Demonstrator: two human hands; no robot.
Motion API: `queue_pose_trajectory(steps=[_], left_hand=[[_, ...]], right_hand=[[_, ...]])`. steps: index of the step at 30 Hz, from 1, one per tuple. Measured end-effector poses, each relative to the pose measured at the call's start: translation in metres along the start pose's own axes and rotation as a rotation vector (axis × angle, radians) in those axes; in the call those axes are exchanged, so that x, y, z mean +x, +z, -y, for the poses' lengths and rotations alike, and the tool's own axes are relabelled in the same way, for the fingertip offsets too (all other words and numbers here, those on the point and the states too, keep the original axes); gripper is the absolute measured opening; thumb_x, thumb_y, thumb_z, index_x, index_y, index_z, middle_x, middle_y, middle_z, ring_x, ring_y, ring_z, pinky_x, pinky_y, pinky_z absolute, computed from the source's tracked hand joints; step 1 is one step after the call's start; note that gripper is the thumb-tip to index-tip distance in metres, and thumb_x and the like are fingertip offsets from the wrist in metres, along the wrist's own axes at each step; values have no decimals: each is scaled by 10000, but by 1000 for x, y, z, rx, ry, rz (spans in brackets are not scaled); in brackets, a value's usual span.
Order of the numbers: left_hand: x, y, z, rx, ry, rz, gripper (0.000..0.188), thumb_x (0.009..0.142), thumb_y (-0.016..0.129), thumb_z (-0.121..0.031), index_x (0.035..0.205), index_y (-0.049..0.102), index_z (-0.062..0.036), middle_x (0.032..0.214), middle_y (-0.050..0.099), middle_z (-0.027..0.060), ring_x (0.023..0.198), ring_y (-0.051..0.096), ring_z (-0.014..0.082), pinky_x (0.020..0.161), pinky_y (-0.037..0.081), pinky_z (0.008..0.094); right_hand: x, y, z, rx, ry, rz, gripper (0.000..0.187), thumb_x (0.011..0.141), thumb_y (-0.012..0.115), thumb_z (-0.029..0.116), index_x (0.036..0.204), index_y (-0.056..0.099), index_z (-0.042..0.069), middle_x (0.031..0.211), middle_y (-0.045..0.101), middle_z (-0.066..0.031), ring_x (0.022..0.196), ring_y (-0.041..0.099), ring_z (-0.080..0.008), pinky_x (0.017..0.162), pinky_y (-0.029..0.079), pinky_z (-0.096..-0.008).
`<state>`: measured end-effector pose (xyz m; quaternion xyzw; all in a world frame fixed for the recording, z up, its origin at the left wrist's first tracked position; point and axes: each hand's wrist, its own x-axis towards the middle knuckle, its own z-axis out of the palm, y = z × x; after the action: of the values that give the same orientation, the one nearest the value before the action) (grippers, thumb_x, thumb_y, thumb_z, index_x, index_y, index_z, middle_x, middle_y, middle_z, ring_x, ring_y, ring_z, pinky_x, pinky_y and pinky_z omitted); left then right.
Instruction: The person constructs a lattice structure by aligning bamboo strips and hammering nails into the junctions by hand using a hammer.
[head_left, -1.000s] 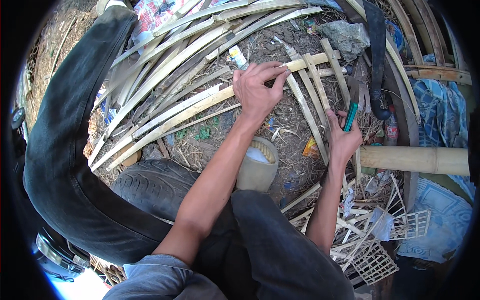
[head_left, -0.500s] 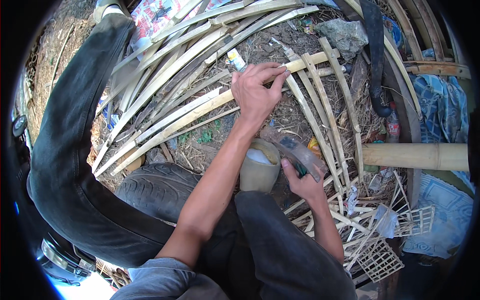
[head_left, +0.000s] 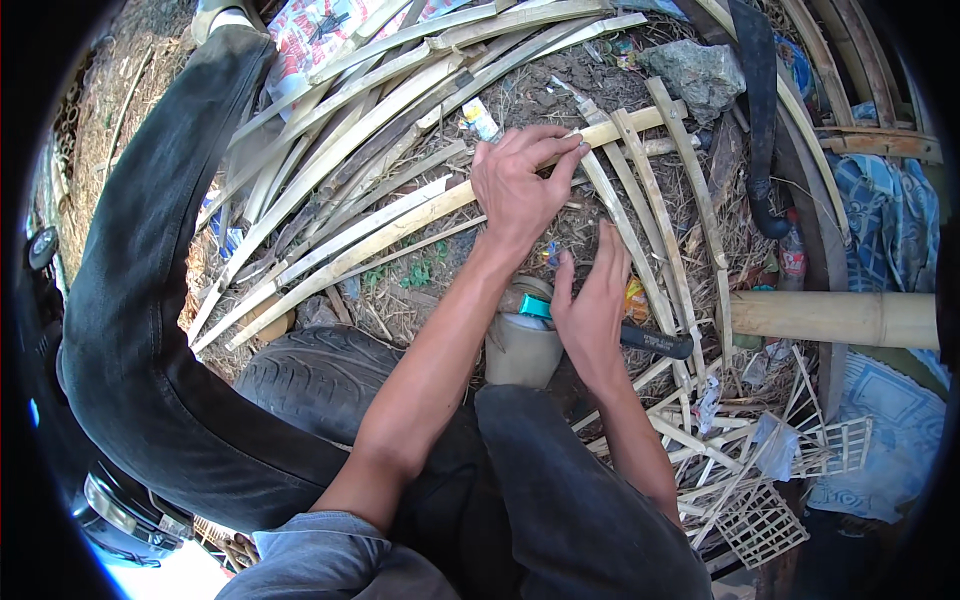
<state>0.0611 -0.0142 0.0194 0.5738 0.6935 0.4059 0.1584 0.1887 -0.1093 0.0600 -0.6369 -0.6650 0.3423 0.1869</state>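
My left hand (head_left: 525, 185) is closed over a long pale bamboo strip (head_left: 400, 225), thumb and forefinger pinched where a narrower bamboo slat (head_left: 622, 215) meets it. Something tiny shows at those fingertips, too small to name. Lower and to the right, my right hand (head_left: 592, 315) is open, fingers stretched forward and nothing in them. Beneath it a tool with a black handle (head_left: 657, 342) and a teal band (head_left: 535, 306) lies across the mouth of a beige container (head_left: 525, 352). The tool's head is partly hidden, so I cannot tell its kind.
Several bamboo strips (head_left: 350, 140) lie heaped at the far left. A grey rock (head_left: 695, 78) sits near the strip's far end. A thick bamboo pole (head_left: 830, 318) juts in from the right, above broken lattice pieces (head_left: 760, 520). A tyre (head_left: 315, 375) lies by my legs.
My right hand has let go of the tool, which now rests on the container, and has opened and moved slightly up. My left hand keeps its place on the bamboo strip.
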Motion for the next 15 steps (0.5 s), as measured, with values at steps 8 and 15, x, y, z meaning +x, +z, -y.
queue_pose_trajectory(steps=[8,15], left_hand=[[1,1,-3,12,11,-25,93,818,865,-251,867,843,-175,936,796,-30,817,709,125,704,395,326],[5,-2,-14,-44,-67,-49,105,823,862,-254,865,837,-162,923,801,-10,848,731,142,712,418,330]], right_hand=[[51,53,6,-418,103,-196,967,932,668,286,1556,117,-206,1605,124,-464,1542,62,-595,1226,119,-656],[62,51,2,-430,167,-263,960,931,692,316,1583,155,-140,1592,217,-387,1512,209,-522,1209,151,-646]])
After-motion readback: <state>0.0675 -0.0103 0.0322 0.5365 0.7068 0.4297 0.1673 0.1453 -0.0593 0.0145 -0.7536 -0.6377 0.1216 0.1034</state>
